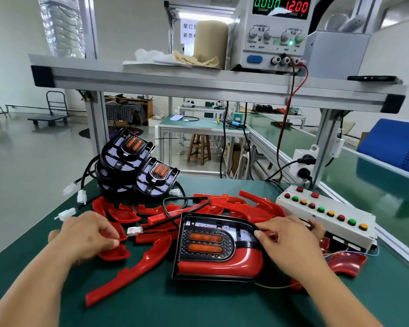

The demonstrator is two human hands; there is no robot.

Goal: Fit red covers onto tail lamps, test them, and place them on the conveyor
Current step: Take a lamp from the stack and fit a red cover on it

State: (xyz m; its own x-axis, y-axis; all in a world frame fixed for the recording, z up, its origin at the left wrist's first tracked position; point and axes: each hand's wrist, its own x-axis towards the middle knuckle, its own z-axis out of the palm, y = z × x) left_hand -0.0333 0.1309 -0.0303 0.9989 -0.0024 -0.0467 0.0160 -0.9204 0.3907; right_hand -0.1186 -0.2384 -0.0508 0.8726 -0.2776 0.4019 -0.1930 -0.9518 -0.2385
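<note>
A black tail lamp (213, 244) lies flat on the green mat, two orange lenses at its centre and a red cover along its lower edge. My right hand (286, 241) grips the lamp's right rim, thumb on top. My left hand (85, 234) pinches a small red cover (118, 232) on the pile to the lamp's left. The lamp's black cable runs to a white connector (135, 230) lying between my hands. A long curved red cover (130, 271) lies in front of my left hand.
Several uncovered lamps (139, 166) are stacked at the back left. Loose red covers (234, 206) are spread behind the lamp. A white button box (326, 213) sits at right, beside the green conveyor (376, 175). A power supply (272, 31) stands on the overhead shelf.
</note>
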